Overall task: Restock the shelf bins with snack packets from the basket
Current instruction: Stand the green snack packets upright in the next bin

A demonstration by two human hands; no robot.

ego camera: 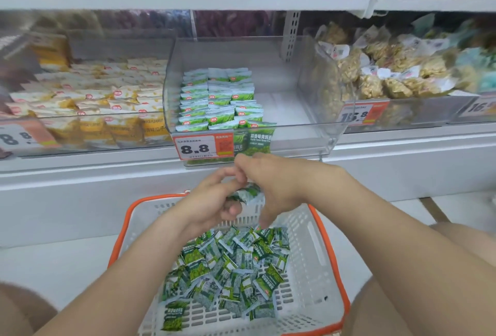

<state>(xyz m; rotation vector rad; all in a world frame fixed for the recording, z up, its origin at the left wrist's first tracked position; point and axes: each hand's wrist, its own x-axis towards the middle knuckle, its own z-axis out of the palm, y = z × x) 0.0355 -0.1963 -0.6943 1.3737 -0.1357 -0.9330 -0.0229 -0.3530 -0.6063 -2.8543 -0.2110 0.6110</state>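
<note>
A white basket with an orange rim [332, 255] sits in front of me, holding a heap of several green snack packets [230, 268]. Both hands hover above its far end. My left hand [212, 201] grips a small bundle of green packets [248, 193]. My right hand [273, 182] touches the same bundle from the right, its fingers hanging down toward the heap. Straight ahead is a clear shelf bin [308, 121] with neat rows of green packets [217, 99] filling its left half; the right half is bare.
A price tag reading 8.8 [202, 147] hangs on the bin's front. The bin to the left holds yellow-white packets [102, 94]; the one to the right holds bags of pale puffed snacks [381, 67]. More bins stand on the shelf above. My knees flank the basket.
</note>
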